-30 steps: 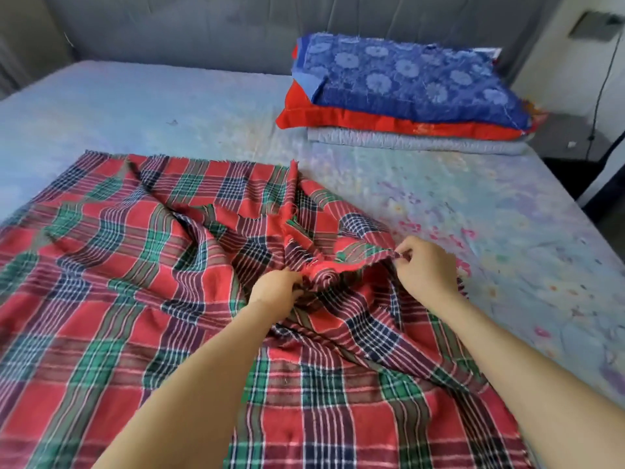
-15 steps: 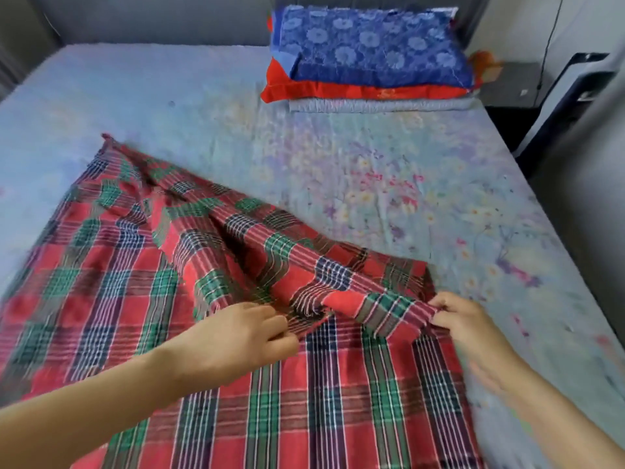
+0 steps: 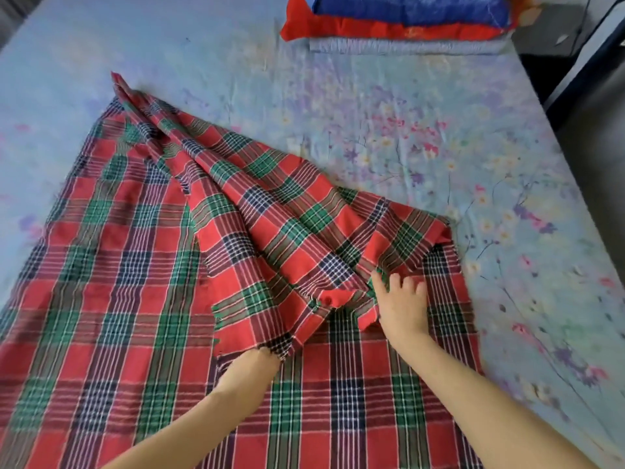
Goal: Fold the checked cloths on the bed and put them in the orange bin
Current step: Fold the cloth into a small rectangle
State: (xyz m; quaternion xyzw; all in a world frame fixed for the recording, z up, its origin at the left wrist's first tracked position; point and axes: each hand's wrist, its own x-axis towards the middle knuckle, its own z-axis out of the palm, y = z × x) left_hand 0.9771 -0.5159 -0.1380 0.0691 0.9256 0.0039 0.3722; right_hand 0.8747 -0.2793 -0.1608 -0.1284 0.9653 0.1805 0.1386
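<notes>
on the bed (image 3: 338, 113): checked cloth (image 3: 118, 299), flap folded over, rumpled. right hand (image 3: 402, 302) rests loose-fingered on it; left hand (image 3: 252, 365) under the flap, grip hidden. risk: wrinkles trapped, fold skews.

We count one red-and-green checked woven cloth (image 3: 128, 299), two bare hands, left hand (image 3: 252, 365) and right hand (image 3: 404, 308), and beyond the right hand three stacked items: blue floral cushion (image 3: 406, 8), red cushion (image 3: 372, 30), grey folded pad (image 3: 406, 47).
</notes>
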